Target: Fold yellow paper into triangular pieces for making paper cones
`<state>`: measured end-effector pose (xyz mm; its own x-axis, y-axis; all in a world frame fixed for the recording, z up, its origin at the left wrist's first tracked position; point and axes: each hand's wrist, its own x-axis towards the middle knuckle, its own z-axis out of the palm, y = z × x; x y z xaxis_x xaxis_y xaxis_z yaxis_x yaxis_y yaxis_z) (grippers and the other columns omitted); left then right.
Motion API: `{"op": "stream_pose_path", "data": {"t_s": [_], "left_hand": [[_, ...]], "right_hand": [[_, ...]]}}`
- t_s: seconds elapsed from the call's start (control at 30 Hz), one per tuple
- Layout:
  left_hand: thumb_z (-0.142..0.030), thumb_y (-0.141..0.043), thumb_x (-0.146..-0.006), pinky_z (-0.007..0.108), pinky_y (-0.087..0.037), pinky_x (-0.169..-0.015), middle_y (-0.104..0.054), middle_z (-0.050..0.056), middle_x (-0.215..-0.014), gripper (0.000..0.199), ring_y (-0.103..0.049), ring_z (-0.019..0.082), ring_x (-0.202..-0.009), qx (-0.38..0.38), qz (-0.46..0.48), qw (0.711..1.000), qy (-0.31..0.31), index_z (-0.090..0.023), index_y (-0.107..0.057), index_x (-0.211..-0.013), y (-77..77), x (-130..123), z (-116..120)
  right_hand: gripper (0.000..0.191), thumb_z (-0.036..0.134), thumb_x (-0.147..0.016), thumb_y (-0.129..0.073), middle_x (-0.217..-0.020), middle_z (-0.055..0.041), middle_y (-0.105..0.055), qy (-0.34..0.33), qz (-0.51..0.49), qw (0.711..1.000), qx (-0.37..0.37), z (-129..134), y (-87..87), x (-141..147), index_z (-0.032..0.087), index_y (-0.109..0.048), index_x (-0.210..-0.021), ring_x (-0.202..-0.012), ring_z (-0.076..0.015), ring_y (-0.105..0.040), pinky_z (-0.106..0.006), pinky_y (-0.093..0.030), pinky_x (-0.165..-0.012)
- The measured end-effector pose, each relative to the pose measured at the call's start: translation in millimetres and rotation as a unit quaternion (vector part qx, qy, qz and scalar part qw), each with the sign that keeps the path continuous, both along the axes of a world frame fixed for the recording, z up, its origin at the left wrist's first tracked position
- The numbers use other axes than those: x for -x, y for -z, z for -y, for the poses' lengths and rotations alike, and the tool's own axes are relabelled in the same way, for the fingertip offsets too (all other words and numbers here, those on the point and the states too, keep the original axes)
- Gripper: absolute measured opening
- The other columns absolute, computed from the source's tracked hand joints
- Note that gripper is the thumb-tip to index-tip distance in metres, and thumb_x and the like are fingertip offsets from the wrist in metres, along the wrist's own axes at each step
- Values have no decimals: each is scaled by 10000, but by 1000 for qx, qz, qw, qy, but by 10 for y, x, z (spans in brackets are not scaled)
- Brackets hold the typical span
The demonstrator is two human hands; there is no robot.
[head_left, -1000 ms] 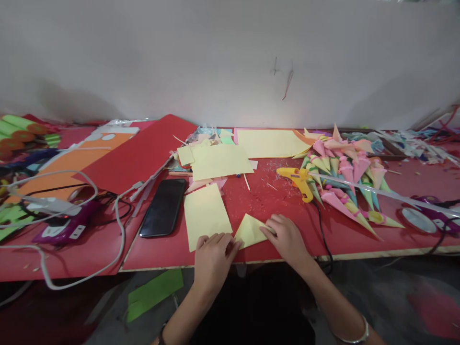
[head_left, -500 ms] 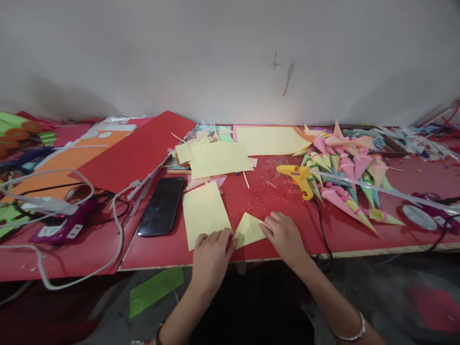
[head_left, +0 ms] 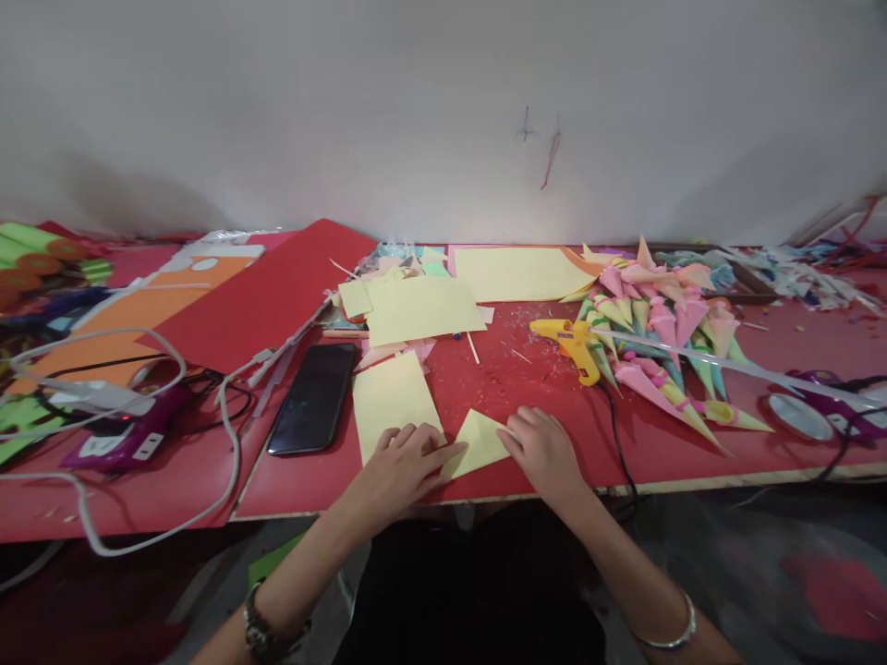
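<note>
A small folded piece of pale yellow paper lies on the red table near its front edge, its peak pointing away from me. My left hand is open, its index finger stretched onto the paper's left edge. Gripping the right corner between thumb and fingers is my right hand. A flat yellow sheet rests under and behind my left fingers. To its left lies a black phone.
Beyond my right hand sit a yellow glue gun and a pile of pastel paper cones. More yellow sheets lie at the back. A large red sheet, white cables and a purple power strip occupy the left.
My left hand has loosened its pinch at the paper's left corner and stretched its index finger along that edge; its forearm has swung left. The right hand keeps its hold.
</note>
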<state>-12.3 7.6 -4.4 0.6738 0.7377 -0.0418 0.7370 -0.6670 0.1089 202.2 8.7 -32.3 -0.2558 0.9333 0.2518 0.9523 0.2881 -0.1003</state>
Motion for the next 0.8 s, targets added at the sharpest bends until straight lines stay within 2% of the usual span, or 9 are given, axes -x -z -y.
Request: {"op": "stream_pose_path", "data": {"t_s": [0.17, 0.27, 0.33, 0.4, 0.47, 0.53, 0.63, 0.8], "left_hand": [[-301, -464, -817, 315, -318, -796, -482, 26, -1083, 434, -429, 180, -947, 1, 2, 1000, 19, -379, -354, -1230, 3, 54, -36], [-363, -445, -816, 345, -315, -827, -411, 34, -1221, 438, -393, 211, -1024, -16, -13, 1000, 17, -389, -338, -1240, 17, 64, -54], [-375, -446, -812, 352, -318, -834, -385, 32, -1263, 446, -385, 219, -1045, -11, -25, 999, 16, -384, -335, -1244, 19, 62, -59], [-368, -456, -807, 357, -320, -840, -382, 24, -1278, 449, -383, 222, -1053, -5, -32, 999, 12, -383, -342, -1241, 17, 57, -59], [-360, -462, -806, 359, -327, -837, -387, 14, -1282, 457, -385, 225, -1054, 2, -34, 999, 6, -389, -335, -1243, 11, 52, -57], [-358, -452, -812, 362, -331, -835, -393, 9, -1283, 467, -385, 227, -1056, 7, -30, 999, 5, -395, -310, -1255, 4, 50, -58], [-361, -425, -825, 374, -329, -842, -398, 14, -1284, 463, -379, 233, -1065, 15, -26, 999, 12, -391, -290, -1267, -7, 53, -63], [-325, -457, -814, 381, -318, -855, -389, 10, -1294, 482, -372, 234, -1075, 20, -30, 999, 13, -395, -295, -1264, -5, 64, -70]], "right_hand": [[214, 285, -823, -467, -671, -25, -529, 7, 1, 1000, -9, 10, -26, 13, 192, -510, -635, -670, -174, -468, -282, -288, -590], [107, 226, -817, -465, -740, -59, -550, 14, 5, 999, -34, 63, -86, 60, 180, -550, -769, -731, -204, -473, -310, -321, -628], [147, 152, -818, -435, -831, -82, -566, -22, -7, 997, -68, 127, -121, 105, 176, -561, -889, -784, -208, -476, -339, -341, -716], [223, 114, -817, -414, -919, -80, -567, -107, -35, 989, -92, 203, -134, 153, 196, -558, -966, -849, -196, -479, -357, -324, -834], [238, 140, -815, -427, -955, -58, -565, -201, -66, 974, -86, 274, -125, 199, 226, -557, -994, -911, -181, -475, -350, -290, -916], [237, 175, -809, -445, -956, -42, -566, -250, -83, 963, -60, 325, -103, 235, 239, -555, -1008, -944, -170, -471, -337, -272, -951], [252, 184, -798, -454, -972, -37, -570, -255, -90, 962, -30, 361, -72, 259, 228, -550, -1027, -956, -165, -472, -337, -262, -971], [278, 169, -778, -466, -988, -44, -577, -242, -111, 964, -31, 367, -45, 195, 213, -556, -1037, -960, -165, -476, -335, -300, -945]]}}
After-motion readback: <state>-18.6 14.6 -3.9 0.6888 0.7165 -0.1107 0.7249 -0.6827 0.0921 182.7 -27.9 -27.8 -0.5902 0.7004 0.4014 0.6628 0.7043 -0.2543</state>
